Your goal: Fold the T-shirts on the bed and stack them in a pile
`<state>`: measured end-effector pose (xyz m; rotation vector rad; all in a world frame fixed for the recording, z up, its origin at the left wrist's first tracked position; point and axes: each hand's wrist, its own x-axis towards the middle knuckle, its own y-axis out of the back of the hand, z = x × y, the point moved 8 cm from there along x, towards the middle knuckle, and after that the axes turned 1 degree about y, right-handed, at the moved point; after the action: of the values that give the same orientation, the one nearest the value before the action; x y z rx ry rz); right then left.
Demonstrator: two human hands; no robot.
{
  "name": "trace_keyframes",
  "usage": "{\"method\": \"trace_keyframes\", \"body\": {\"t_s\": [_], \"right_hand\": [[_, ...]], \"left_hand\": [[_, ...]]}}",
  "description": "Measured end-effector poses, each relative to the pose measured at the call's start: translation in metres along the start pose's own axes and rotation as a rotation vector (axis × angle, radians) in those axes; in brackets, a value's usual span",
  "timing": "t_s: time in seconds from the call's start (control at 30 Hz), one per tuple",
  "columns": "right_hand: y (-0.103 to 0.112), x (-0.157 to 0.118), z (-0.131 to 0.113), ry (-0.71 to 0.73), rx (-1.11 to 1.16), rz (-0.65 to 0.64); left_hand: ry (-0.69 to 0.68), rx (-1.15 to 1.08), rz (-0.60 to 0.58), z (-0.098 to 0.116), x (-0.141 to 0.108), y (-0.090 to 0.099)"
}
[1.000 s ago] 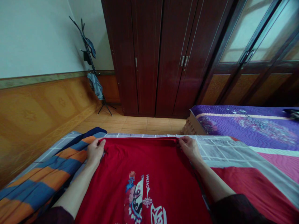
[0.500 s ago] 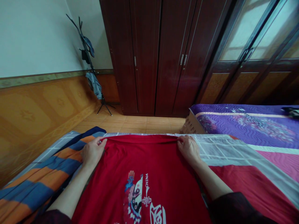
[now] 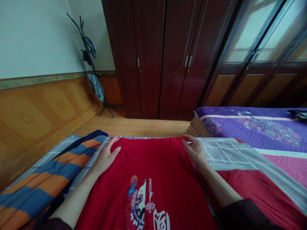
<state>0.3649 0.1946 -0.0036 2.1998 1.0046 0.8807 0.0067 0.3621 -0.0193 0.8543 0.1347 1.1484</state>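
A red shirt with a printed design and the word CHINA lies spread over the bed, its far edge near the bed's far side. My left hand rests at the shirt's far left corner, thumb and fingers apart, holding nothing. At the far right corner is my right hand, its fingers apart and touching the cloth's edge without gripping it.
Orange and blue striped cloth lies on the left, more red cloth on the right. Beyond are a purple-covered bed, a basket, a wardrobe and a coat stand.
Both hands have let go of the shirt's far edge and opened. The edge now lies flatter, and my left hand has shifted slightly right.
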Motion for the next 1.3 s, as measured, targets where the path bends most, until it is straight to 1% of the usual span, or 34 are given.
{"method": "trace_keyframes", "body": {"t_s": [0.07,0.1,0.13,0.17,0.2,0.23,0.27,0.3,0.33,0.4,0.43,0.47,0.5,0.57,0.6,0.63,0.7,0.8,0.87,0.93,1.0,1.13,1.23,1.3], "right_hand": [[-0.014,-0.007,-0.019,0.131,0.033,-0.129],[-0.022,-0.012,-0.027,0.207,0.02,-0.199],[-0.028,-0.016,-0.032,0.267,-0.029,-0.249],[-0.032,-0.019,-0.033,0.297,-0.112,-0.27],[-0.033,-0.02,-0.031,0.3,-0.215,-0.26],[-0.032,-0.02,-0.027,0.285,-0.32,-0.226],[-0.029,-0.02,-0.025,0.264,-0.403,-0.183],[-0.027,-0.02,-0.024,0.257,-0.442,-0.155],[-0.029,-0.022,-0.027,0.286,-0.446,-0.167],[-0.042,-0.03,-0.037,0.409,-0.396,-0.288],[-0.048,-0.034,-0.04,0.458,-0.377,-0.355],[-0.052,-0.037,-0.041,0.476,-0.379,-0.398],[-0.053,-0.036,-0.037,0.456,-0.406,-0.403],[-0.046,-0.028,-0.024,0.339,-0.501,-0.315],[-0.04,-0.024,-0.017,0.282,-0.541,-0.26],[-0.037,-0.02,-0.012,0.251,-0.56,-0.22],[-0.036,-0.018,-0.009,0.281,-0.543,-0.197],[-0.046,-0.021,-0.014,0.379,-0.491,-0.234],[-0.052,-0.023,-0.015,0.389,-0.482,-0.254],[-0.055,-0.024,-0.013,0.384,-0.482,-0.263],[-0.057,-0.023,-0.011,0.387,-0.487,-0.272],[-0.056,-0.022,-0.008,0.395,-0.495,-0.27],[-0.054,-0.022,-0.01,0.4,-0.495,-0.264],[-0.054,-0.022,-0.012,0.405,-0.496,-0.27]], "left_hand": [[-0.093,0.129,-0.152,0.008,-0.004,-0.013],[-0.114,0.205,-0.205,0.007,-0.006,-0.017],[-0.114,0.291,-0.216,0.003,-0.007,-0.016],[-0.098,0.378,-0.176,-0.003,-0.007,-0.012],[-0.073,0.453,-0.099,-0.007,-0.006,-0.003],[-0.054,0.501,-0.016,-0.009,-0.005,0.005],[-0.056,0.516,0.032,-0.008,-0.006,0.009],[-0.078,0.501,0.022,-0.005,-0.007,0.008],[-0.109,0.466,-0.037,-0.001,-0.008,0.001],[-0.15,0.398,-0.196,0.006,-0.012,-0.015],[-0.138,0.395,-0.225,0.006,-0.013,-0.018],[-0.097,0.415,-0.2,0.003,-0.011,-0.014],[-0.028,0.437,-0.136,-0.004,-0.009,-0.005],[0.142,0.451,0.001,-0.023,-0.004,0.022],[0.215,0.437,0.033,-0.033,-0.003,0.034],[0.269,0.412,0.032,-0.042,-0.001,0.043],[0.322,0.349,-0.043,-0.052,-0.001,0.051],[0.343,0.22,-0.202,-0.052,-0.006,0.046],[0.358,0.137,-0.286,-0.048,-0.012,0.039],[0.377,0.082,-0.336,-0.045,-0.016,0.034],[0.398,0.04,-0.353,-0.043,-0.017,0.034],[0.435,-0.076,-0.339,-0.037,-0.015,0.037],[0.466,-0.169,-0.341,-0.032,-0.017,0.034],[0.494,-0.205,-0.343,-0.033,-0.02,0.033]]}}
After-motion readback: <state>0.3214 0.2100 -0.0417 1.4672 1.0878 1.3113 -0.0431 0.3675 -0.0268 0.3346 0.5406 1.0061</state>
